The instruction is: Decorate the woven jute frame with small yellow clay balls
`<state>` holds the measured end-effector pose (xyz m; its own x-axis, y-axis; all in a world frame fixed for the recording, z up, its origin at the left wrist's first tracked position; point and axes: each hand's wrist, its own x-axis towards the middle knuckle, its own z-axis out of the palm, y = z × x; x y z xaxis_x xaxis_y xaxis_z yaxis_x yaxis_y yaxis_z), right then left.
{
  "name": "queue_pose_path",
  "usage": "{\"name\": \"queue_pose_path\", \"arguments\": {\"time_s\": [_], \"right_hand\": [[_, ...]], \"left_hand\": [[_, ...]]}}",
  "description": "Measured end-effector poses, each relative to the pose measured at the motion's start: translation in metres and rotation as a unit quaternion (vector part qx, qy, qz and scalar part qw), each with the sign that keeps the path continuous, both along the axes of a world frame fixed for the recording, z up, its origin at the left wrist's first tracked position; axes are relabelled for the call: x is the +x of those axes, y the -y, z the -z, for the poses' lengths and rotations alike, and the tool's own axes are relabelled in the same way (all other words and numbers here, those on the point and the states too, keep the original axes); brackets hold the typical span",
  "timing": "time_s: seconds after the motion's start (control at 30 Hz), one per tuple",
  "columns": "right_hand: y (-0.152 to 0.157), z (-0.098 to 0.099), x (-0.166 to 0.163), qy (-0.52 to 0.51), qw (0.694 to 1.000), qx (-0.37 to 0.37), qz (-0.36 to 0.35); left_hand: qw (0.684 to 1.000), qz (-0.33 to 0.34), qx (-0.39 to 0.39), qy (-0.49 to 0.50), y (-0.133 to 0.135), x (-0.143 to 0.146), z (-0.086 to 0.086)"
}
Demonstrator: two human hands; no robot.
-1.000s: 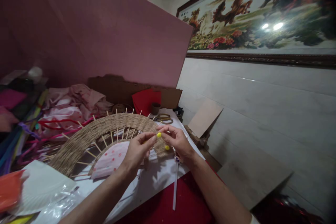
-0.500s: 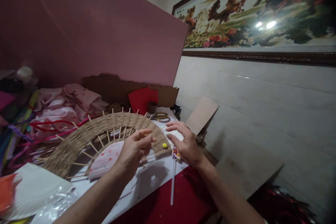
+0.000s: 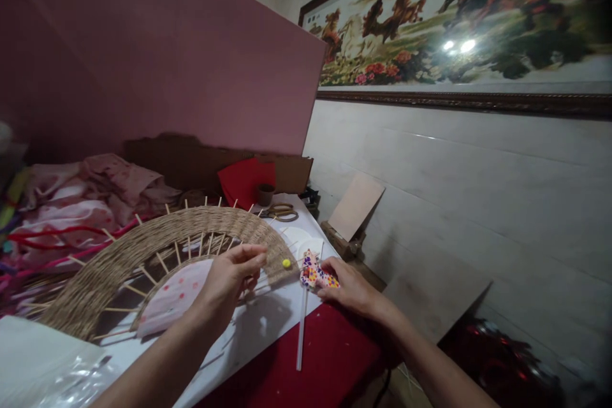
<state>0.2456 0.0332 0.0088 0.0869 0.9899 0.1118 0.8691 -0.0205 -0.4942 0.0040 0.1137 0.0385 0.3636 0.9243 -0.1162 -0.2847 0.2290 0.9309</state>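
My right hand (image 3: 351, 285) has its thumb and fingers around the handle of a hot glue gun (image 3: 310, 272) with a flower print. A long translucent glue stick (image 3: 301, 331) sticks out of its back toward me. My left hand (image 3: 236, 274) hovers over the right part of a fan-shaped woven straw piece (image 3: 186, 229), thumb and forefinger pinched together; whatever they hold, if anything, is too small to make out. Thin wooden sticks poke out along the woven band, and pink dotted cloth (image 3: 174, 296) fills its inner arc. A small yellow ball (image 3: 286, 263) is at the band's right end.
Scissors (image 3: 282, 211), a small brown cup (image 3: 265, 194) and red sheets (image 3: 246, 182) are at the back. Crumpled pink cloth (image 3: 90, 204) is piled at left, with clear plastic (image 3: 81, 376) in front. The table's right edge runs beside a tiled wall.
My right hand has come down from above the glue gun and closed on its handle, turning it into fuller view. My left hand stays pinched over the straw piece. The view has shifted right.
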Motion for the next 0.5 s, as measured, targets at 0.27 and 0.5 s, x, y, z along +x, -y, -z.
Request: {"name": "queue_pose_path", "arguments": {"time_s": [0.27,0.5], "right_hand": [[-0.003,-0.001,0.008,-0.041,0.997,0.021,-0.055],[-0.008,0.004,0.019,-0.135,0.99,0.012,-0.033]], "left_hand": [[0.977,0.112,0.087,-0.156,0.026,0.025,0.031],[0.907,0.114,0.275,-0.298,0.034,0.034,0.04]]}}
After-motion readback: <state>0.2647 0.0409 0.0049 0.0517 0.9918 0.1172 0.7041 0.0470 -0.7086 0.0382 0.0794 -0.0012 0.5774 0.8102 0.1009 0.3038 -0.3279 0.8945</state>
